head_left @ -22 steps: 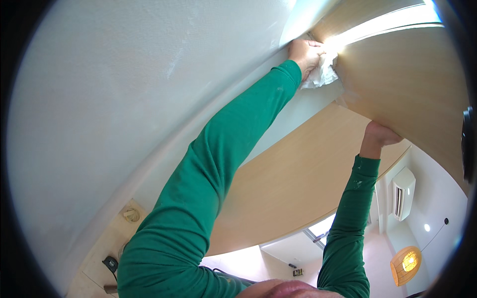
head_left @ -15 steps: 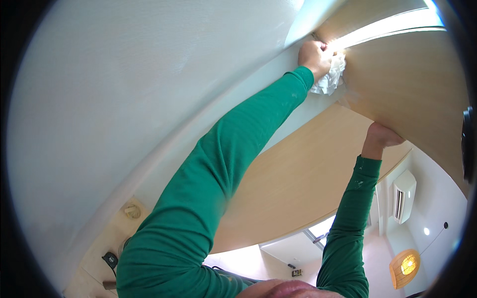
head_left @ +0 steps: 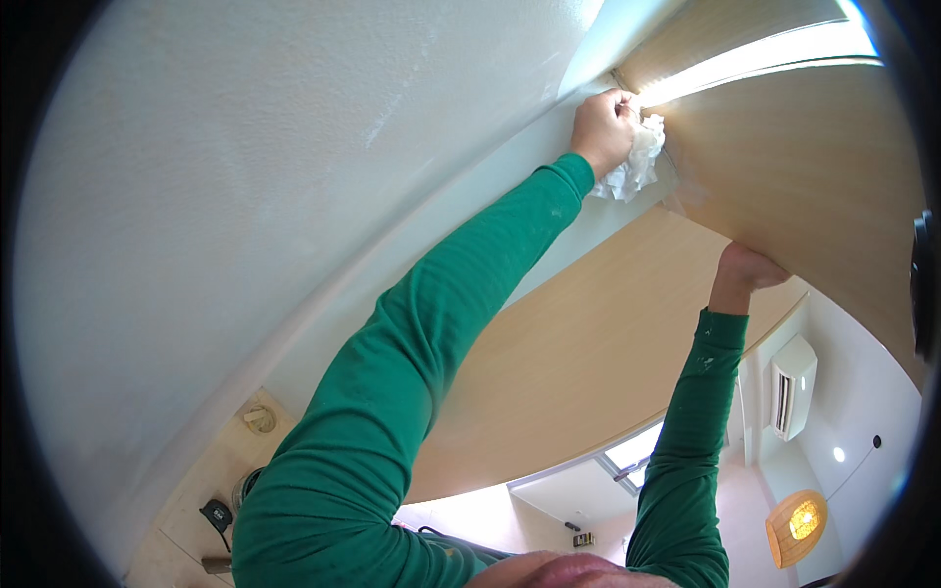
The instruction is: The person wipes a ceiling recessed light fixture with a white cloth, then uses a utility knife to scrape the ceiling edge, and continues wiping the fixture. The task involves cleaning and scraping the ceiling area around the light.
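My left hand (head_left: 603,127) is closed around a wad of crumpled white tissue (head_left: 643,162). It is up in the corner where the white wall surface (head_left: 245,196) meets a light wood panel (head_left: 804,157), close to the end of a bright light strip (head_left: 765,61). Part of the wad hangs out below the fingers. Farther right, my right hand (head_left: 747,267) rests at the lower edge of that wood panel. Its fingers are hidden from view there. Both arms are in green sleeves.
A second broad wood board (head_left: 559,363) spans the space between my arms. At the right are a white air conditioner (head_left: 792,387) and a glowing woven hanging lamp (head_left: 799,527). Low on the left lie a black boxy tool (head_left: 216,513) and a round cream-coloured item (head_left: 260,419).
My left hand has shifted a little left and down with the tissue, drawing away from the light strip. My right hand stays at the panel edge.
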A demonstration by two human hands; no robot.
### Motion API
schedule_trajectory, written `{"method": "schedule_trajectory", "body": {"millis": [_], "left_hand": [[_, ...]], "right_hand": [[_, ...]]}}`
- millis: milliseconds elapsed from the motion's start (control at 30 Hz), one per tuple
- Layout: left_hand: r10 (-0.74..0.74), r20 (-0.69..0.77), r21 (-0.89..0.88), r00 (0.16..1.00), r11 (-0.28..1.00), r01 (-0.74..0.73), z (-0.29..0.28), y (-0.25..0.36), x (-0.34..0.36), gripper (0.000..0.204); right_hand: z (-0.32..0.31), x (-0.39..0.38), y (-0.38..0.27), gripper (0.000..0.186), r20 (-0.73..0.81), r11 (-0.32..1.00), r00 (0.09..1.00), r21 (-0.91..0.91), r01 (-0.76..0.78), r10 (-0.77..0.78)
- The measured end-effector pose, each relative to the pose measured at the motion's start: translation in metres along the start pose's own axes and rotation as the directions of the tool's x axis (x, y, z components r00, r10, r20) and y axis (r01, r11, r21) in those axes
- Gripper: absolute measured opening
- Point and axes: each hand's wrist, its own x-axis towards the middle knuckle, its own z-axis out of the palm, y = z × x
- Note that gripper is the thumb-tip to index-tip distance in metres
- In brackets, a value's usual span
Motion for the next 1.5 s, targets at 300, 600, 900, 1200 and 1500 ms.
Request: {"method": "schedule_trajectory", "body": {"millis": [300,600,900,1200,1500], "left_hand": [[0.079,0.004,0.061,0.997,0.995,-0.079,-0.003,0.012,-0.003,0.021],[0.038,0.041,0.104,0.998,0.994,-0.043,-0.005,0.011,0.0,0.024],[0.113,0.013,0.134,0.993,0.984,-0.114,-0.006,0.017,-0.004,0.022],[0.324,0.083,0.361,0.942,0.872,-0.332,-0.007,0.01,0.006,0.021],[0.444,0.13,0.519,0.887,0.731,-0.442,-0.003,0.004,0.007,0.018]], "right_hand": [[0.005,-0.005,-0.006,0.057,-0.019,1.0,0.999,-0.001,-0.026,0.026],[0.009,-0.006,-0.007,0.057,-0.034,0.999,0.999,0.004,-0.037,0.037],[0.008,-0.008,-0.009,0.057,-0.021,1.0,1.0,-0.001,-0.022,0.022],[-0.001,0.0,-0.004,0.052,-0.006,0.999,1.0,0.014,-0.029,0.029],[-0.003,0.001,-0.002,0.048,-0.009,0.999,1.0,0.029,-0.026,0.026]]}}
